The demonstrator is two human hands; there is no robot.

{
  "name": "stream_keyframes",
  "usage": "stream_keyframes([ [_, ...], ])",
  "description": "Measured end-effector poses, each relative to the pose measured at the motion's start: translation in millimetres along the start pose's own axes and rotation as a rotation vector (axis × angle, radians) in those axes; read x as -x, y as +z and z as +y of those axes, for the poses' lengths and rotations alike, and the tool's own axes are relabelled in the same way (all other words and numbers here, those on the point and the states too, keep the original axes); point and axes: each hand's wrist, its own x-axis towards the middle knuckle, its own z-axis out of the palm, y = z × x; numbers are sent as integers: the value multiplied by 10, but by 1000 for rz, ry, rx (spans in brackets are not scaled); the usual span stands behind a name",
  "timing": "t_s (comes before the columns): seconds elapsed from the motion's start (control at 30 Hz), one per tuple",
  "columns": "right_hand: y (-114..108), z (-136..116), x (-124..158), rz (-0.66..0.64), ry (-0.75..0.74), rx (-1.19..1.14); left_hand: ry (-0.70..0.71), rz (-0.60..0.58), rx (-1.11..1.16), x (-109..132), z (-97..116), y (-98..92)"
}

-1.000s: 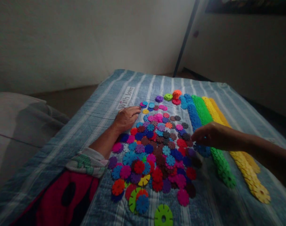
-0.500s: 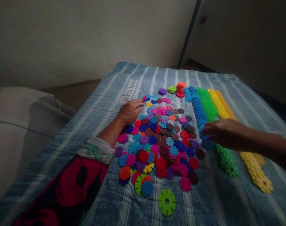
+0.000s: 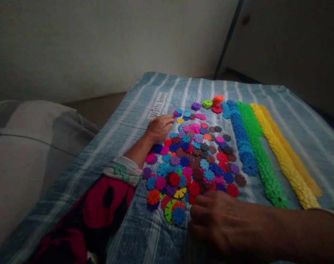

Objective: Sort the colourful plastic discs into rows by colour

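Note:
A loose pile of small coloured notched discs (image 3: 194, 157) lies on a blue striped blanket (image 3: 268, 95). To its right, discs are laid in overlapping rows: blue (image 3: 242, 143), green (image 3: 262, 161), yellow (image 3: 282, 157) and darker yellow (image 3: 296, 161). My left hand (image 3: 159, 127) rests palm down at the pile's far left edge, fingers loosely stretched toward the discs. My right hand (image 3: 219, 220) lies palm down over the pile's near edge, its fingers curled onto the discs there. What sits under it is hidden.
A grey pillow (image 3: 24, 146) lies at the left. A red and black cloth (image 3: 101, 205) lies under my left forearm, near its patterned sleeve cuff (image 3: 120, 170). Walls and a dark upright bar (image 3: 227, 40) stand behind the bed.
My right hand left the near end of the blue row and came down to the pile's near edge, covering the big green disc. The view shifted slightly. My left hand stayed put.

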Motion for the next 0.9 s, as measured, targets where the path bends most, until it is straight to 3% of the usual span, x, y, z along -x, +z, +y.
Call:
stream_keyframes([
  [0.1,18,-63,-81,0,-21,71,-9,3,1,7,16,-2],
  [0.3,145,-47,-274,226,-38,136,-25,-13,-14,20,28,5],
  [0.37,169,42,-316,243,-27,158,-31,-14,-17,21,31,11],
  [0.57,73,472,-214,205,221,191,-50,-13,-27,23,37,41],
  [0.67,10,547,-204,178,326,205,-53,-10,-29,26,30,49],
  [0.9,39,475,-469,238,169,139,-46,0,-10,33,32,33],
])
